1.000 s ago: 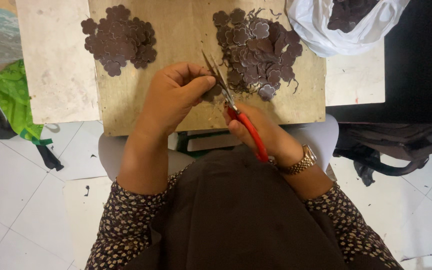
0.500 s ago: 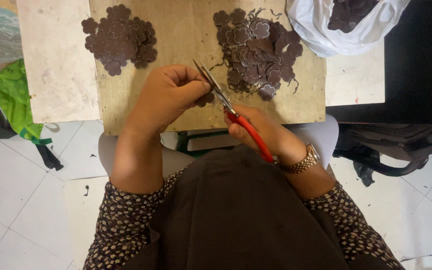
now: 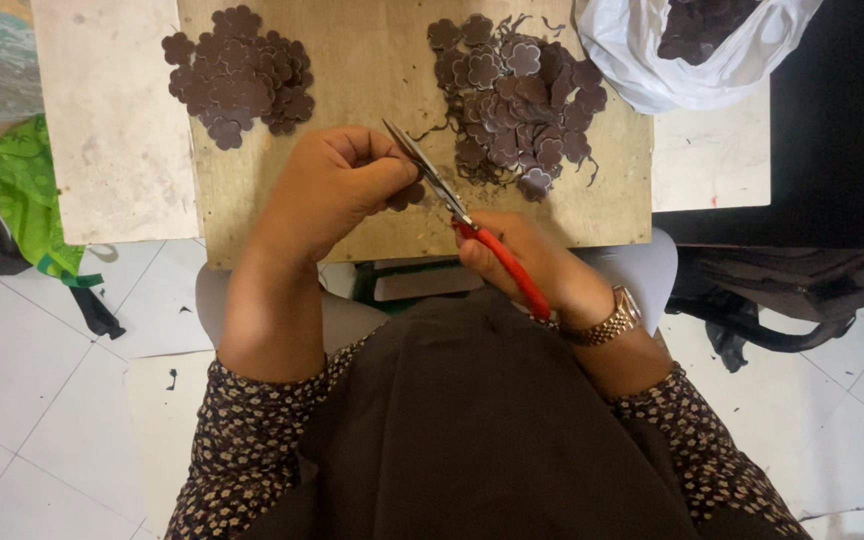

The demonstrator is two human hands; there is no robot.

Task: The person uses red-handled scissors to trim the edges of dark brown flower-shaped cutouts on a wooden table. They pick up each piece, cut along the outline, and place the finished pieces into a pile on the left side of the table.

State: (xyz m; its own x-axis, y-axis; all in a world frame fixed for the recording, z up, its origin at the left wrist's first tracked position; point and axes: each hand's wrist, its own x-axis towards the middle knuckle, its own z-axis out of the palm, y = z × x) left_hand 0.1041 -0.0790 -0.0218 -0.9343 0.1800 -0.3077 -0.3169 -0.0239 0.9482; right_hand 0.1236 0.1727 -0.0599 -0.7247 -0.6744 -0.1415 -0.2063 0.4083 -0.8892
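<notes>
Wooden board (image 3: 392, 60), red-handled scissors (image 3: 462, 215), brown flower cutout (image 3: 407, 193)

scissors (image 3: 430, 176) tilted left (perhaps closing)

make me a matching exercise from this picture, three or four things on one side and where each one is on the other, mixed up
Things:
1. scissors
2. neat pile of flower shapes
3. white plastic bag
4. wristwatch

Places:
A. far right corner of the board, dark pieces inside
B. in the right hand, blades pointing up and left
C. on the right wrist
D. far left part of the wooden board

Pairs: 1-B, 2-D, 3-A, 4-C
</notes>
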